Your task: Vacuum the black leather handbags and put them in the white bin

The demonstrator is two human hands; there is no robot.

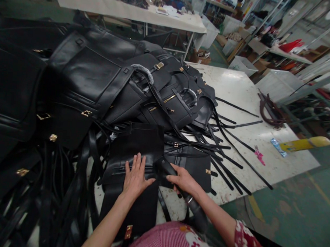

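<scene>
My left hand (136,176) lies flat with its fingers spread on a black leather bag (142,140), whose flap with a gold clasp (128,231) hangs toward me. Just to the right, my right hand (182,179) is wrapped round a black handheld tool (195,208). The tool's front end points at the bag's right edge, close to my left thumb. Under and beyond the tool lies another black bag piece (197,165) with a gold clasp and a strap.
Black bags (87,75) are heaped at the left and back, with straps trailing both ways. On the white table (233,84) at the right are pink snips (259,156), a yellow can (304,144) and brown straps (272,112). Another table (175,22) stands behind.
</scene>
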